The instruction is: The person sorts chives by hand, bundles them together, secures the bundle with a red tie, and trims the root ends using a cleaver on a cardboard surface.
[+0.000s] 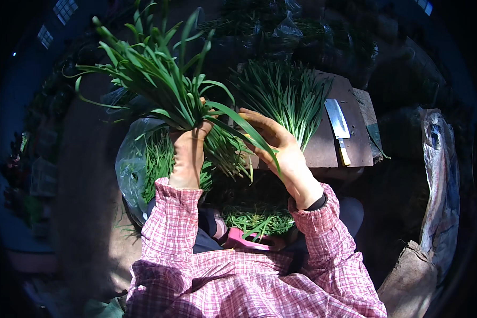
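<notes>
My left hand [190, 149] is closed around a thick bunch of garlic chives [161, 87]. Their green leaves fan out up and to the left, while the pale stem ends [228, 151] hang below on the right. Beside the bunch, my right hand [286, 148] has its fingers apart and slightly curved. A long loose leaf [244, 124] droops from the bunch across the fingers of this hand; whether they touch it I cannot tell. Behind the right hand, a neat pile of chives [286, 93] lies on a brown board [352, 116].
A cleaver [337, 124] with a pale handle lies on the board's right part. At left, a clear plastic bag [130, 161] holds more greens. Leaf scraps [259, 220] lie near a pink object [252, 241] between my legs. A woven sack [434, 175] stands at right.
</notes>
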Demonstrator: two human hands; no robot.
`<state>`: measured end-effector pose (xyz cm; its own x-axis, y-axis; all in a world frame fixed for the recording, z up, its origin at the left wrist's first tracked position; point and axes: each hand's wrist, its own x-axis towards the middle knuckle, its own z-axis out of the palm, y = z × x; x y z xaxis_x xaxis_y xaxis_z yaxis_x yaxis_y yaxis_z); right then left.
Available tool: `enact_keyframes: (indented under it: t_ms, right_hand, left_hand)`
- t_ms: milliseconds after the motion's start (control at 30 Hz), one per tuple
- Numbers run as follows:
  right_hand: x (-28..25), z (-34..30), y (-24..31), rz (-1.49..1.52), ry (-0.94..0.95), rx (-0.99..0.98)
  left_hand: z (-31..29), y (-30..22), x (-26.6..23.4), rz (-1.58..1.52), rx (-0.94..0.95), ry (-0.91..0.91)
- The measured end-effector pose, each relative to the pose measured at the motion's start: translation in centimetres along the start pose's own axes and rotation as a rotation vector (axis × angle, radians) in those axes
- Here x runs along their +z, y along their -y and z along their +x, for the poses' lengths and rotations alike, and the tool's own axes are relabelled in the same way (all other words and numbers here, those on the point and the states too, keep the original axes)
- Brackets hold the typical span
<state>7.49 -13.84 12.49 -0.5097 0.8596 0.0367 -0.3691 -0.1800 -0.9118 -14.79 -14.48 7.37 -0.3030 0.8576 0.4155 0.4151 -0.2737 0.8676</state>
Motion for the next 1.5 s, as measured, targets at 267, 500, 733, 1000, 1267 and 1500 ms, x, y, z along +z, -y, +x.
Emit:
enact_keyframes:
  t_ms: [267,500,733,1000,1267,1500]
  right_hand:
    - [-3.1,-4.7,-10.6,-0.262,-0.276,0.475]
    - [-9.7,-7.6,-13.8,-0.558,-0.418,0.244]
    - [-1.7,-3.0,-8.8,-0.630,-0.238,0.370]
    - [-8.1,-6.2,-12.1,-0.323,-0.453,0.463]
    - [-6.8,-5.6,-13.3,-0.097,-0.188,0.532]
    - [-7.1,-5.2,-14.2,0.040,-0.253,0.406]
  left_hand:
    - [-5.0,-0.2,-0.6,-1.045,-0.317,-0.098]
    - [-6.5,-0.6,-7.0,-1.041,-0.125,0.041]
    - [-8.0,-0.1,-4.5,-1.045,-0.054,0.290]
    - [-9.0,0.6,-8.4,-1.097,-0.087,0.157]
    - [-9.5,1.1,-5.5,-0.963,-0.112,0.353]
    - [-9.5,0.9,-6.8,-1.035,-0.083,0.307]
